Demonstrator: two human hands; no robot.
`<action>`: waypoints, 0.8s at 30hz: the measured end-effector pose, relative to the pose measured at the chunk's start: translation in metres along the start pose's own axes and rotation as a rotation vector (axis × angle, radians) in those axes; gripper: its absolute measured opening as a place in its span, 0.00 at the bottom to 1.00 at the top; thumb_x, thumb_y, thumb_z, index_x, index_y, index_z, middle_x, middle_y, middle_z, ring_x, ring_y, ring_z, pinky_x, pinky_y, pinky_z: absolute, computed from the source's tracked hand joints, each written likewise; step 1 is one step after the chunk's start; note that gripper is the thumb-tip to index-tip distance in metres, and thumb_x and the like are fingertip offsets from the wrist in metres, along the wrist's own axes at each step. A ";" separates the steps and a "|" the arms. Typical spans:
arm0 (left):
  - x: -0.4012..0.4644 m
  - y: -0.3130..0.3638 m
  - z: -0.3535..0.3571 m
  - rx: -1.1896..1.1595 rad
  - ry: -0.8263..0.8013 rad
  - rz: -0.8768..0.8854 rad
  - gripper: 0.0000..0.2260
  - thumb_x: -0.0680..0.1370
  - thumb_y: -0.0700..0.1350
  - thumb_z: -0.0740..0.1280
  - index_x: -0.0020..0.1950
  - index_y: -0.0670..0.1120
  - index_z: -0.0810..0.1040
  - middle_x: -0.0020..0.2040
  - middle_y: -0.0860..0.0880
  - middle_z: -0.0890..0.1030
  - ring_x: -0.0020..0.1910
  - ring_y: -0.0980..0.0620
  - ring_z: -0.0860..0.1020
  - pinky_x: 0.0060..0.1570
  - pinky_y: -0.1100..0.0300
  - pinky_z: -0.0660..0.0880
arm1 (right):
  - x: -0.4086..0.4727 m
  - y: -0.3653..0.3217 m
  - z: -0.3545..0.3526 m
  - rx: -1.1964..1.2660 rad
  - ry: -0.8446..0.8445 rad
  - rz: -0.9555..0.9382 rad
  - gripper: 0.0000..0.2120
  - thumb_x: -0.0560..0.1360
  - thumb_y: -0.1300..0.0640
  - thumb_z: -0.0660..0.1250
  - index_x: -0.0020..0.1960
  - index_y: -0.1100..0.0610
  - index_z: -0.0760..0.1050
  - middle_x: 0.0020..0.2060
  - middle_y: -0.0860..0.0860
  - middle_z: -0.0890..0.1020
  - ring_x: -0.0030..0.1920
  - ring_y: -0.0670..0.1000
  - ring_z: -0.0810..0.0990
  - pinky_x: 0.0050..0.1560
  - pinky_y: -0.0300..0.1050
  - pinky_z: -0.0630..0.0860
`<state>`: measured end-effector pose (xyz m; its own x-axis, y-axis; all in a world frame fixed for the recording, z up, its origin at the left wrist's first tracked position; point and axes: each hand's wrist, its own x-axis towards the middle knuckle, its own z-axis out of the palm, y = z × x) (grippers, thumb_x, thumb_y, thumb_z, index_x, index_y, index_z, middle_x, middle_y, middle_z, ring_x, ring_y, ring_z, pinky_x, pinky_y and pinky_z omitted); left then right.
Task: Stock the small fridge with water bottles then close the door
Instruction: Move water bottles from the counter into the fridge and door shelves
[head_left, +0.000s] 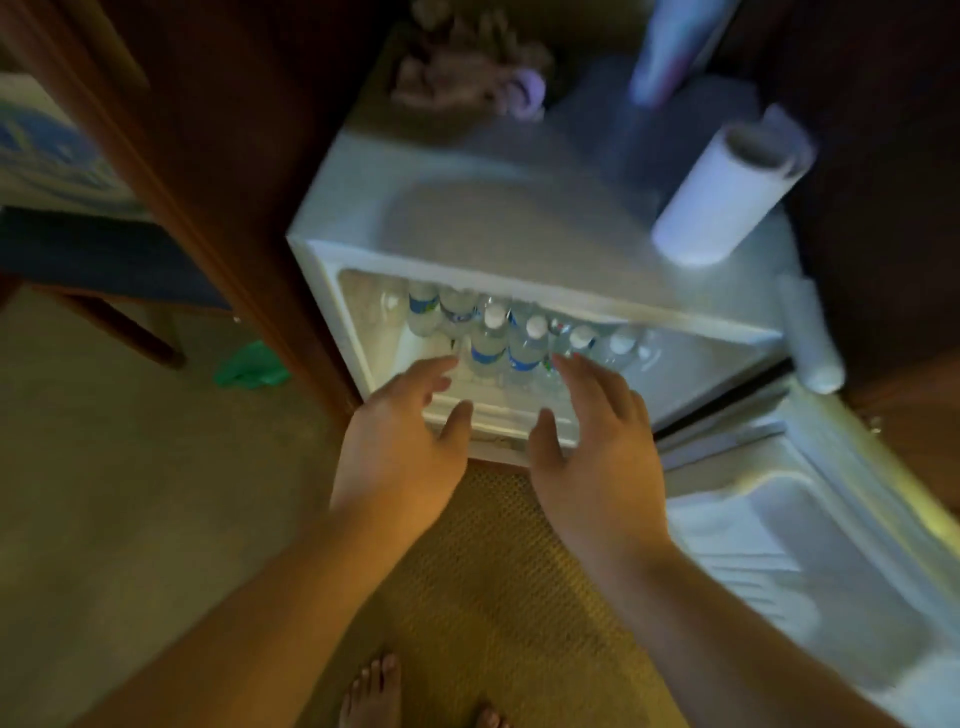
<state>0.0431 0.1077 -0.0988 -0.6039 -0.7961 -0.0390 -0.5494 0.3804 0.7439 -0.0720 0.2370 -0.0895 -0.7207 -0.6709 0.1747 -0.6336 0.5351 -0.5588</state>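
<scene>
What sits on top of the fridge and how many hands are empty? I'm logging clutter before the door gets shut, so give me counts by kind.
Paper towel roll on the fridge top: 1
Upright bottle-like container, blurred: 1
Crumpled cloth-like heap, blurred: 1
Open, empty hands, left hand and right hand: 2
Total: 5
Water bottles inside are too blurred to count.

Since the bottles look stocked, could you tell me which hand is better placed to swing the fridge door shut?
Probably the right hand: the open door hangs on that side, nearer it than the left hand, and both hands are empty.
</scene>
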 end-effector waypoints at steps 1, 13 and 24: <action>-0.013 0.017 -0.022 -0.017 0.009 0.008 0.19 0.79 0.51 0.71 0.70 0.60 0.76 0.60 0.61 0.82 0.57 0.62 0.80 0.52 0.71 0.74 | -0.007 -0.016 -0.025 0.009 0.031 -0.029 0.26 0.77 0.58 0.69 0.74 0.54 0.71 0.70 0.51 0.74 0.71 0.54 0.71 0.68 0.54 0.73; -0.068 0.313 -0.291 -0.113 0.289 0.399 0.15 0.77 0.54 0.68 0.62 0.55 0.82 0.53 0.61 0.82 0.49 0.59 0.83 0.49 0.68 0.79 | 0.010 -0.218 -0.372 0.118 0.468 -0.215 0.23 0.75 0.56 0.69 0.70 0.50 0.76 0.68 0.40 0.72 0.68 0.44 0.71 0.66 0.43 0.70; -0.004 0.416 -0.354 -0.126 0.215 0.441 0.13 0.79 0.53 0.71 0.63 0.62 0.78 0.52 0.71 0.76 0.54 0.71 0.76 0.46 0.78 0.73 | 0.091 -0.260 -0.469 -0.049 0.229 -0.083 0.25 0.79 0.47 0.65 0.75 0.45 0.67 0.67 0.44 0.74 0.67 0.47 0.69 0.66 0.46 0.73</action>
<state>0.0215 0.1022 0.4466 -0.6228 -0.6563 0.4259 -0.1867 0.6533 0.7337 -0.1043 0.2778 0.4522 -0.7073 -0.5824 0.4006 -0.7019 0.5115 -0.4956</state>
